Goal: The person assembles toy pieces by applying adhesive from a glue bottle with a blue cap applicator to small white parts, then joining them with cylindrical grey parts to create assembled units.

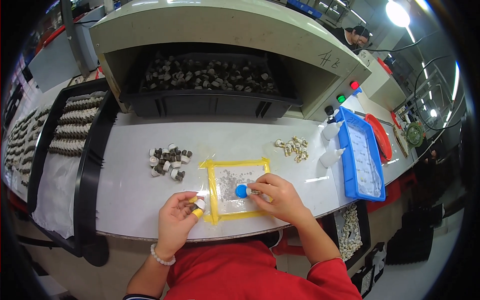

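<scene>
My left hand point(175, 220), with yellow coverings on its thumb and a fingertip, pinches a small white-and-dark part point(200, 204) near the table's front edge. Over the yellow-taped square point(212, 187), my right hand point(281, 199) has its fingers closed on a small pale piece point(252, 191), mostly hidden by the fingertips. That piece is right beside a round blue cap point(241, 191); whether they touch I cannot tell. Left of the square lies a loose pile of white-and-dark parts point(169, 161). Several small white-and-gold pieces point(294, 148) are scattered to the right.
A black bin point(210, 104) of similar parts stands under the beige shelf. A long black tray point(82, 200) with rows of parts is at left. Two white squeeze bottles point(330, 158) stand by a blue tray point(349, 165) at right. A person point(354, 37) sits in the far background.
</scene>
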`<state>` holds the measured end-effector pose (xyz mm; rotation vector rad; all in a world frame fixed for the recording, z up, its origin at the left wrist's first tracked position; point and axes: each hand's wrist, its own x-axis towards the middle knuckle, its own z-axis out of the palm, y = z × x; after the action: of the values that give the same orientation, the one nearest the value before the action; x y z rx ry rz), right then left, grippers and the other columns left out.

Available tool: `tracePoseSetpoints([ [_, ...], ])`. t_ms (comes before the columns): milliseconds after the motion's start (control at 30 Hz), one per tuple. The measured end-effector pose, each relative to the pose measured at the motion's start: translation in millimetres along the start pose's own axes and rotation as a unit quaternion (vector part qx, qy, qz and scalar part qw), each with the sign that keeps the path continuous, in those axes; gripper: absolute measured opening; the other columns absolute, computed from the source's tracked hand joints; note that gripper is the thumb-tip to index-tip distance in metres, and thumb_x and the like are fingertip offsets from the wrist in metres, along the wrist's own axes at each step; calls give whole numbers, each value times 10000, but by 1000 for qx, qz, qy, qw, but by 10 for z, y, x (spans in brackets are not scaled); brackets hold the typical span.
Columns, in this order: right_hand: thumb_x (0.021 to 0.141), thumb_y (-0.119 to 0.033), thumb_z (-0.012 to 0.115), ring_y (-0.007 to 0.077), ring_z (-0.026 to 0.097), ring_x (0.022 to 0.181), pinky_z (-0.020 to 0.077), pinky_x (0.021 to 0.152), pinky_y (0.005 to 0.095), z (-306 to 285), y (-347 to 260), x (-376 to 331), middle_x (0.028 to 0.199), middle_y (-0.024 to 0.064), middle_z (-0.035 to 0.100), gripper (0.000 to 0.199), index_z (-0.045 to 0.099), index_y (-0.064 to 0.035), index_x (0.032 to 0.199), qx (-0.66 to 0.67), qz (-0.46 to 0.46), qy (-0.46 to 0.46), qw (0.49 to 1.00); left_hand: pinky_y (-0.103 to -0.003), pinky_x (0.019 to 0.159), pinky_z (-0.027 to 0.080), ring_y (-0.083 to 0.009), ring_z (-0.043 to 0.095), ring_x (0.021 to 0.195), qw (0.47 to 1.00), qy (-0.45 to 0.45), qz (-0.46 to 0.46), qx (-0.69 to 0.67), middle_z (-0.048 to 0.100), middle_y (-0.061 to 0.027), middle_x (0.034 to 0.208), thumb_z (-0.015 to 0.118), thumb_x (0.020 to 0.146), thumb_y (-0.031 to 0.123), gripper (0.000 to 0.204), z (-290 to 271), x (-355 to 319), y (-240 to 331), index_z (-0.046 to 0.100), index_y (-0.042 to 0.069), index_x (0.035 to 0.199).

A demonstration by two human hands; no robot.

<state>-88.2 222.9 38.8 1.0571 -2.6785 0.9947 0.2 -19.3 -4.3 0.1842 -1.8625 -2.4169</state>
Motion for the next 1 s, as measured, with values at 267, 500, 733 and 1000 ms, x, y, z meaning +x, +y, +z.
tracePoseSetpoints([
  [267, 720, -62, 698, 223, 605, 702, 506, 614, 314, 60, -21, 109, 841, 81, 607, 205, 683, -42, 923, -67, -69, -41, 995, -317, 817, 540, -249, 640, 955, 971, -30, -90, -221, 602, -178, 1070, 576, 851, -69, 259, 185, -13, 93, 496, -45, 1096],
  [500, 730, -59, 692, 226, 603, 713, 506, 625, 312, 62, -47, 104, 846, 85, 605, 222, 684, -46, 951, -38, -54, -26, 997, -330, 844, 538, -257, 639, 954, 959, -48, -127, -248, 597, -171, 1089, 565, 856, -76, 280, 289, -14, -71, 522, -67, 1133],
  [733, 761, -44, 682, 228, 607, 725, 504, 641, 301, 98, -6, 73, 858, 92, 609, 222, 681, -39, 983, 4, -8, -1, 1000, -356, 871, 535, -268, 645, 940, 956, -62, -100, -268, 620, -171, 1027, 581, 858, -63, 259, 323, -1, -100, 547, -92, 1113],
  [1000, 805, -51, 665, 194, 602, 766, 487, 675, 277, 30, -171, 48, 898, 102, 617, 214, 661, -13, 1016, 208, 55, -4, 977, -349, 837, 551, -276, 657, 911, 962, -68, -108, -242, 630, -196, 1034, 589, 859, -52, 235, 308, -2, -146, 573, -84, 1091],
])
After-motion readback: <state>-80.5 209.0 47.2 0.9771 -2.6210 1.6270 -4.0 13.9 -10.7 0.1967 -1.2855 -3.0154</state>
